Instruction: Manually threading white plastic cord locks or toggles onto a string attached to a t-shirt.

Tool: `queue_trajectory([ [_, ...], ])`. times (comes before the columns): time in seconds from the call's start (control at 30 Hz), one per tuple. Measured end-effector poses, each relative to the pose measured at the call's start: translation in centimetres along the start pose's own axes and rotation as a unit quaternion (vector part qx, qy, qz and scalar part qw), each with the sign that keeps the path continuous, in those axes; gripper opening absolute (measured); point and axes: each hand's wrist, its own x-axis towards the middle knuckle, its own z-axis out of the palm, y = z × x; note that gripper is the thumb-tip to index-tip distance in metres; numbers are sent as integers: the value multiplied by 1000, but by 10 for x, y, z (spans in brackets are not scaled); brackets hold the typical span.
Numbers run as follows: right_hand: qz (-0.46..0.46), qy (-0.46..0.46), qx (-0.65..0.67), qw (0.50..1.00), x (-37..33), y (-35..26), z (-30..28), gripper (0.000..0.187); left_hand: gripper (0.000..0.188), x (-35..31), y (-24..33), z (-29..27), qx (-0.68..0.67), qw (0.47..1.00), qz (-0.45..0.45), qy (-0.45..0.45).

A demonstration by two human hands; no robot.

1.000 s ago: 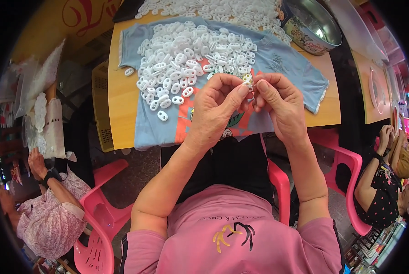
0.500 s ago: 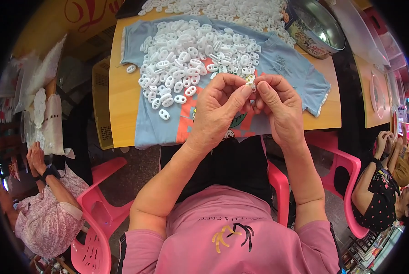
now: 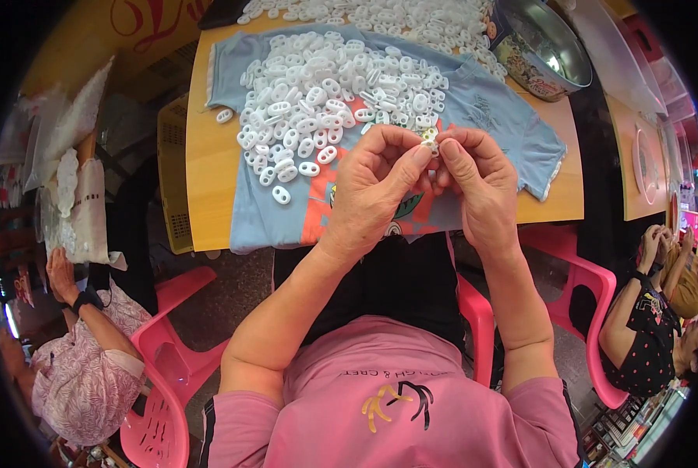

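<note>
Both my hands meet above the near edge of a blue T-shirt (image 3: 512,132) spread on the table. Between thumb and fingers my left hand (image 3: 380,179) pinches a small white plastic piece (image 3: 430,143). My right hand (image 3: 477,179) closes on the same piece from the other side, thumb on top. My fingertips hide much of it, so its full shape is unclear. Just beyond and to the left lies a heap of white oval two-holed plastic pieces (image 3: 310,101). A few lie loose at its near side, one of them a lone oval piece (image 3: 281,194).
More white pieces (image 3: 395,15) pile at the table's far side. A round metal tin (image 3: 547,58) stands at the far right of the wooden table (image 3: 208,187). Pink plastic chairs (image 3: 162,390) flank me. A co-worker's hand (image 3: 62,273) works at the left; another person (image 3: 637,327) sits at the right.
My hands stay nearly still, pinching the same piece, which shows slightly more between my thumbs. The co-worker's hand at the left has shifted slightly.
</note>
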Motion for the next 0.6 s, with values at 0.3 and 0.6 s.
queue_trajectory([
  [0.3,-191,-47,-348,917,9,-16,-10,7,14,-2,4,3,38,999,-2,1],
  [0.6,-187,-74,-384,901,13,-25,-6,7,13,-3,4,2,51,999,-11,7],
])
